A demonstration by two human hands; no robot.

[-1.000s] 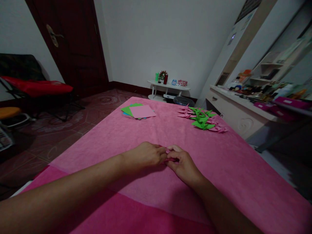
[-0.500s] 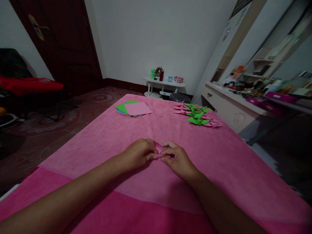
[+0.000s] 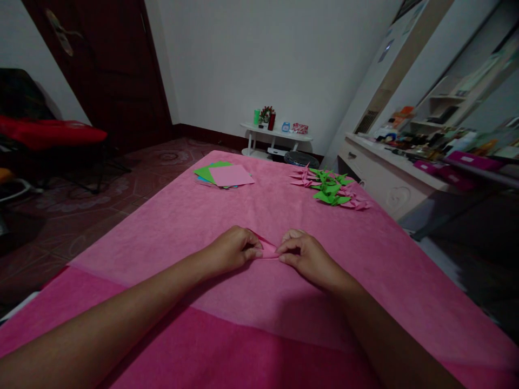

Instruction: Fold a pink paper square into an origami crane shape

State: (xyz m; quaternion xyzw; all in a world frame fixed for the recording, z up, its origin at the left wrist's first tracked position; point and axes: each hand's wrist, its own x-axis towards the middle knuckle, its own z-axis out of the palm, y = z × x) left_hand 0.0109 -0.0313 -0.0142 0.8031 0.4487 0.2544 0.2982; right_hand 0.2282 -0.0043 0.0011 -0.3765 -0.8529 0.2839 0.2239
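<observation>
A partly folded sheet of pink origami paper [image 3: 269, 250] is held between my two hands, low over the middle of the cloth. My left hand [image 3: 235, 248] pinches its left end between thumb and fingers. At the right end, my right hand [image 3: 304, 254] grips the paper between thumb and forefinger. The fingers cover both ends, so the full shape of the folds is hidden. Beyond my hands, to the left, lies a stack of pink, green and blue paper squares [image 3: 233, 175]. Several folded pink and green paper cranes [image 3: 330, 193] sit together at the far right.
A pink cloth [image 3: 182, 227] covers the table. Behind it stands a low white shelf [image 3: 275, 133] bearing small items. A white dresser [image 3: 389, 178] crowded with bottles and boxes runs along the right. On the left are a red-covered chair [image 3: 52, 134] and a dark door [image 3: 105, 70].
My hands have moved apart, the right one shifting rightward, and more of the pink paper shows between them. The view has tilted slightly.
</observation>
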